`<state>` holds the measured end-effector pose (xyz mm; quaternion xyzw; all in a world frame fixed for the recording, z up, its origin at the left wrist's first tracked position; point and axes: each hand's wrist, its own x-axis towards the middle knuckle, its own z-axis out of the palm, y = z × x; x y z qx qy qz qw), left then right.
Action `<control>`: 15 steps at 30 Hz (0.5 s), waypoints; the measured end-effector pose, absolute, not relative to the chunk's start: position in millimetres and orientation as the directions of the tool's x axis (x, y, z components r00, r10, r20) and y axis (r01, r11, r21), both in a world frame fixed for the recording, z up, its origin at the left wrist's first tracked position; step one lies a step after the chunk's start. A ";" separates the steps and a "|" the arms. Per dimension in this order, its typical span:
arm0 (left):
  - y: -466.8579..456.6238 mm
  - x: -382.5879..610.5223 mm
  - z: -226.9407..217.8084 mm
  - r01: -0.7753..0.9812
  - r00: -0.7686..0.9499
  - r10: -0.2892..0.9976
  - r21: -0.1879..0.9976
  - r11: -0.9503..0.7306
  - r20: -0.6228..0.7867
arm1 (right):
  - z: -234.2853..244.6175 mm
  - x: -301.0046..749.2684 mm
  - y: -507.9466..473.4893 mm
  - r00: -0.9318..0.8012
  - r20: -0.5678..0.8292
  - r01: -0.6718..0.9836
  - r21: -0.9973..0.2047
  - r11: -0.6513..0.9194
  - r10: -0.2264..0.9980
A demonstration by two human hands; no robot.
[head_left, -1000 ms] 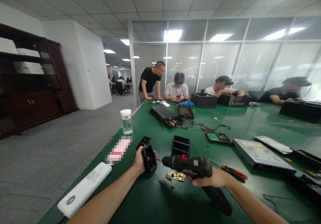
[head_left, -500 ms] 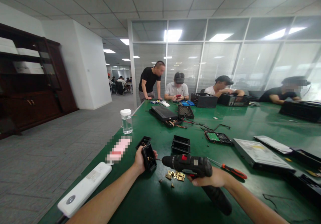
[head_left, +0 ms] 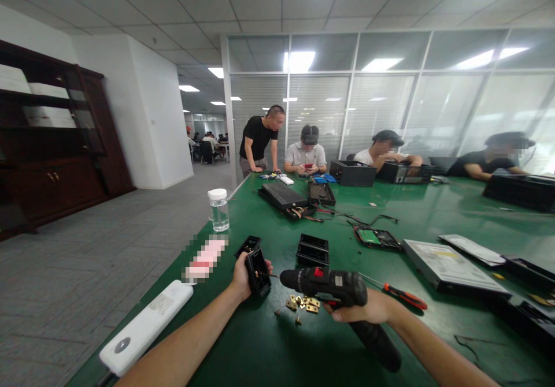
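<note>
My left hand (head_left: 243, 275) is closed around a small black open box (head_left: 259, 274), tilted with its hollow side turned towards the right; brassy bits show inside it. In my right hand (head_left: 362, 311) is a black cordless drill (head_left: 325, 283), held level by its grip. Its thin bit points left and reaches the box's right side; whether the tip sits on a screw cannot be made out. Below the drill lie several brass plates (head_left: 312, 305) and a loose screw (head_left: 298, 320). Another black box (head_left: 249, 245) stands just behind my left hand, and two more black boxes (head_left: 313, 249) lie beyond the drill.
A white power strip (head_left: 147, 326) and a clear jar (head_left: 219, 211) line the table's left edge. An orange-handled screwdriver (head_left: 405, 296) and a flat metal drive (head_left: 451, 265) lie to the right. Farther back are a black case (head_left: 284, 196) and several people at the table.
</note>
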<state>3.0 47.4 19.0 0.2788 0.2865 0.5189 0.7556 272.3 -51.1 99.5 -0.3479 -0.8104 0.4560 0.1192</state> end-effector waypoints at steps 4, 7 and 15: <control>47.1 3.1 20.0 -0.626 0.298 0.943 0.716 0.309 -0.147 | 101.0 271.9 -52.8 -0.726 -0.110 0.439 -0.834 0.334 0.679; 48.2 2.8 18.7 -0.622 0.300 0.943 0.721 0.307 -0.142 | 100.7 271.7 -53.9 -0.721 -0.100 0.433 -0.838 0.333 0.686; 51.7 1.1 12.9 -0.607 0.320 0.939 0.735 0.303 -0.123 | 100.7 271.9 -53.9 -0.713 -0.110 0.458 -0.821 0.341 0.693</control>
